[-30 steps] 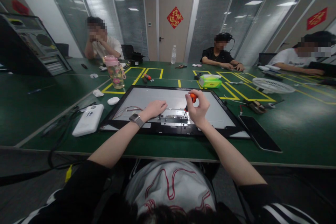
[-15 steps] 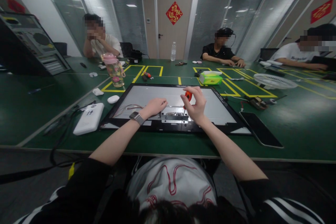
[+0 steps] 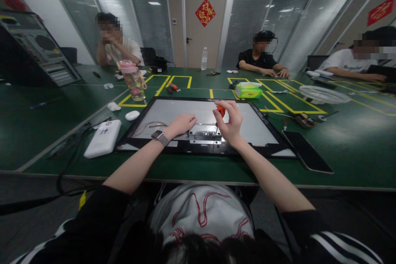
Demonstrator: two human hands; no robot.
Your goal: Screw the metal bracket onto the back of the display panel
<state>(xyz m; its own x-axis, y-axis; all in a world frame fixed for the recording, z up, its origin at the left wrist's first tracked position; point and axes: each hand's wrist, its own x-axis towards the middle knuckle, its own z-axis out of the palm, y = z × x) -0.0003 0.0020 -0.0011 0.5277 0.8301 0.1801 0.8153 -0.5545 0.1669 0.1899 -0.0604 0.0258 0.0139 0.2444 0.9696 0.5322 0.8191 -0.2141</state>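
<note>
A flat display panel [image 3: 258, 126] with a black frame lies in front of me, its grey back facing up. Near its close edge sits a metal bracket [image 3: 204, 142] with screw holes. My right hand [image 3: 231, 126] is closed round the orange handle of a screwdriver [image 3: 220, 111], held upright with its thin shaft pointing down at the bracket's right part. My left hand [image 3: 182, 124], a watch on its wrist, rests on the panel at the bracket's left end. Its fingers are curled in, and whatever is under them is hidden. Thin wires [image 3: 148, 126] run beside it.
Left of the panel are a white power bank [image 3: 103, 139], a small white case [image 3: 132, 115] and a pink-lidded bottle [image 3: 133, 82]. A phone [image 3: 306, 152] lies to the right. Behind are a green packet [image 3: 248, 90] and a white fan grille [image 3: 324, 94]. Several people sit across the table.
The view has shifted very slightly. Both hands and the screwdriver keep nearly the same place and pose on the panel.
</note>
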